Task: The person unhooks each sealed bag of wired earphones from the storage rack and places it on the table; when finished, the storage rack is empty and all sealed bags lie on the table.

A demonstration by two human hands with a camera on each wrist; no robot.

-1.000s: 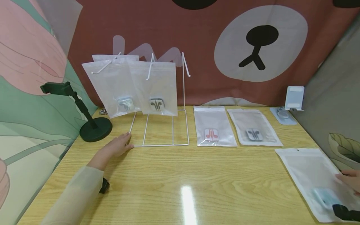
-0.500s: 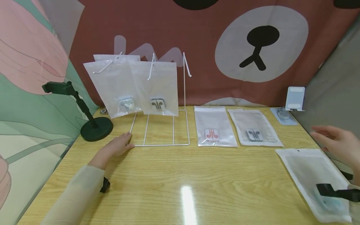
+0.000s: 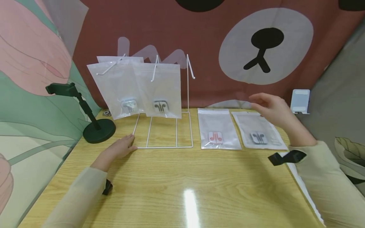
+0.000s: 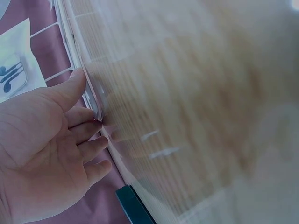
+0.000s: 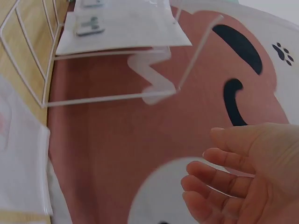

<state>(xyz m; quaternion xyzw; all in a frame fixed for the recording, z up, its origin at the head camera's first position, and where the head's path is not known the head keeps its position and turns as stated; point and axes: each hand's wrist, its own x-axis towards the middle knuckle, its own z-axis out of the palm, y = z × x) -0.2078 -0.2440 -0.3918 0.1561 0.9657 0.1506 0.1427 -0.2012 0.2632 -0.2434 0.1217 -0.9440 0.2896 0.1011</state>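
Note:
My left hand (image 3: 121,148) rests on the table at the front left corner of a white wire display rack (image 3: 163,147). Its thumb and fingers touch the base wire, as the left wrist view (image 4: 51,135) also shows. From the rack's hooks hang several clear zip bags, among them one with dark earphones (image 3: 161,107) and one with pale earphones (image 3: 129,105). My right hand (image 3: 272,109) is in the air over a flat bag with grey earphones (image 3: 259,138), fingers loosely bent, holding nothing. Beside that lies a bag with red earphones (image 3: 215,137).
A dark phone stand (image 3: 99,130) is left of the rack, with a small object (image 3: 106,113) behind it. At the back right stands a pale phone holder (image 3: 300,100). Another bag (image 3: 303,186) lies mostly hidden under the right sleeve. The rack's right hook (image 3: 191,68) is bare.
My right hand has left the bag at the right edge and moved up and left over the bag with grey earphones. The left hand stays at the rack corner.

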